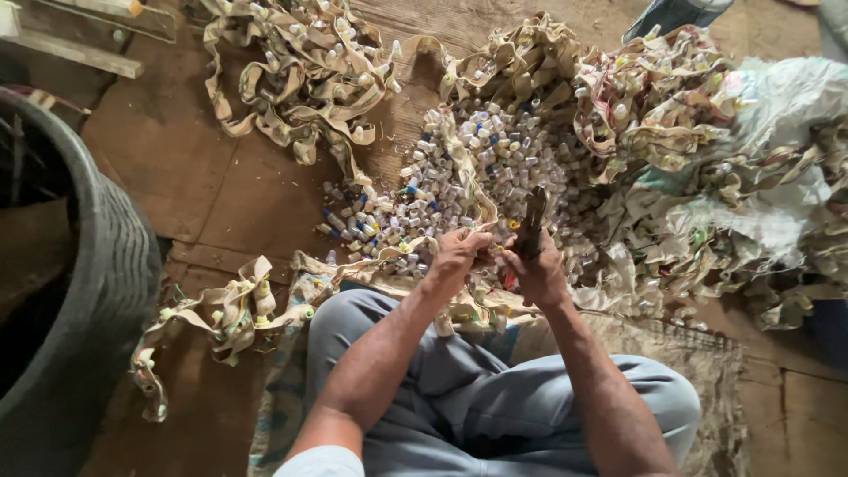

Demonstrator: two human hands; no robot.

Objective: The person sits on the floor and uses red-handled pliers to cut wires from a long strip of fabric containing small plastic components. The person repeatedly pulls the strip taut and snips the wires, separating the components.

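Observation:
My right hand [539, 269] grips a dark pair of shears or cutters [533, 223], blades pointing up and away from me. My left hand [458, 254] pinches a tan strip of packaging [402, 252] that carries small plastic spouts, right beside the blades. Just beyond both hands lies a heap of cut-off small caps and spouts [473, 172], white with some blue and yellow. I sit cross-legged in grey trousers [459, 397] on a woven mat.
A tangle of tan strips [296, 75] lies far left, a bigger pile of strips and sacking [707, 168] at right. A dark round tub [84, 291] stands at my left. One loose strip [225, 314] trails on the wooden floor near my left knee.

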